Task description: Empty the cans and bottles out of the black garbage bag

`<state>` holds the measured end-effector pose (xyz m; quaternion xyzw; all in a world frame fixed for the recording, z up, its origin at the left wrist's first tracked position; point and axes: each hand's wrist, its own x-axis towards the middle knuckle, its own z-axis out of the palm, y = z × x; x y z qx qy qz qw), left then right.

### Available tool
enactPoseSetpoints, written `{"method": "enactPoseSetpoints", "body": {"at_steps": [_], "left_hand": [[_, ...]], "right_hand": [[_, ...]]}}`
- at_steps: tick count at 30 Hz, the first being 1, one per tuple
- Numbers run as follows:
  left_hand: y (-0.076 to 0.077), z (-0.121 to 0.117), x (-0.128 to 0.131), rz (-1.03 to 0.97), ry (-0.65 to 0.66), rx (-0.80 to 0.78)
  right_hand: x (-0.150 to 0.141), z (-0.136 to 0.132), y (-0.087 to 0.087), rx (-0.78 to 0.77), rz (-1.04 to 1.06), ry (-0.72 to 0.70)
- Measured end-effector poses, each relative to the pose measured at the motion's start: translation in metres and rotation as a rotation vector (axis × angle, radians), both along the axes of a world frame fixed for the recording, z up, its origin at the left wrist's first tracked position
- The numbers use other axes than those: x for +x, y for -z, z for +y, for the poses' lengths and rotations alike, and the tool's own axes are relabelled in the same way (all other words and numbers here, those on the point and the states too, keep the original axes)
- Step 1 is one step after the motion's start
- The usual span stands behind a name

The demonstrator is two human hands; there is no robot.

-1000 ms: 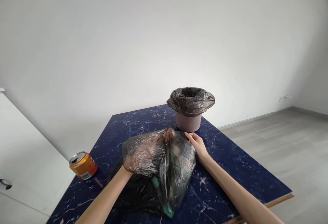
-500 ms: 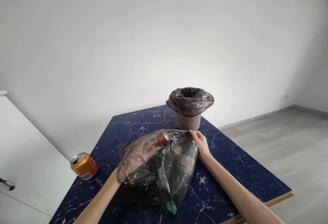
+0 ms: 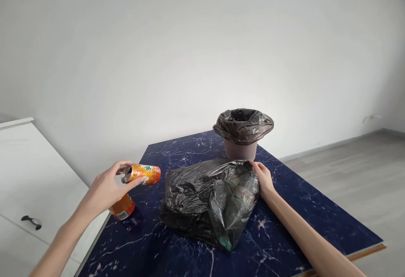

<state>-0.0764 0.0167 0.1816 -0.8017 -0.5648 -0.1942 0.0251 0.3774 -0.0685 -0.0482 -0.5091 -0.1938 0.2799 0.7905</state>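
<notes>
My left hand (image 3: 106, 188) grips a small orange can (image 3: 144, 173) and holds it on its side above the table's left edge. A second orange can (image 3: 122, 208) stands on the table just below that hand, partly hidden by it. A filled black plastic bag (image 3: 209, 201) lies slumped in the middle of the dark blue marbled table (image 3: 284, 222). My right hand (image 3: 262, 178) rests against the bag's upper right corner, fingers closed on the plastic there.
A small grey bin (image 3: 238, 150) lined with a black bag stands at the table's far side, right behind the filled bag. A white cabinet (image 3: 28, 175) with a dark handle stands to the left. Grey floor lies to the right.
My left hand has come out from under the bag and moved left, now holding an orange can. The bag has slumped flat. My right hand stays at the bag's corner.
</notes>
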Motion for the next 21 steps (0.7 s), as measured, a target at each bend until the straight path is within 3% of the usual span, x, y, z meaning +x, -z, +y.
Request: {"method": "enactPoseSetpoints", "body": {"at_steps": [4,10,15,21], "left_hand": [[0.001,0.031,0.008,0.237,-0.049,0.001],[0.02,0.077,0.004,0.53,-0.054,-0.086],[0.03,0.093,0.002,0.567,-0.101,-0.168],[0.029,0.101,-0.002,0.558,-0.153,-0.224]], "right_hand": [[-0.001,-0.002,-0.002,-0.006,-0.005,-0.005],[-0.006,-0.004,-0.004,-0.008,-0.018,-0.027],[-0.007,-0.004,-0.003,-0.003,-0.013,-0.053],[-0.006,-0.003,-0.003,-0.01,-0.015,-0.066]]}}
